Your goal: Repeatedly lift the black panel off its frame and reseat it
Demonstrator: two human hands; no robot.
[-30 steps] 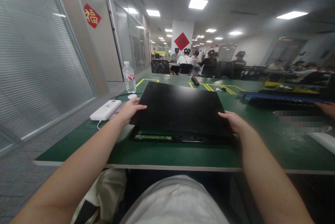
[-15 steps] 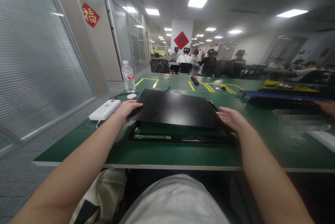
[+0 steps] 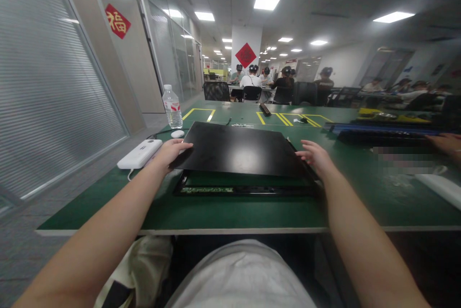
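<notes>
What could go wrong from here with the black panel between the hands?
The black panel could tip or slip on the right: the left hand grips its left edge, but the right hand is open at its right edge. The panel's near edge might also knock the green circuit strip exposed along the black frame below.

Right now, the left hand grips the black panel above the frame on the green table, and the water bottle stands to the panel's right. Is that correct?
Not quite: the water bottle stands to the left of the black panel, as the head view shows. The rest holds: the left hand grips the panel above the frame on the green table.
</notes>
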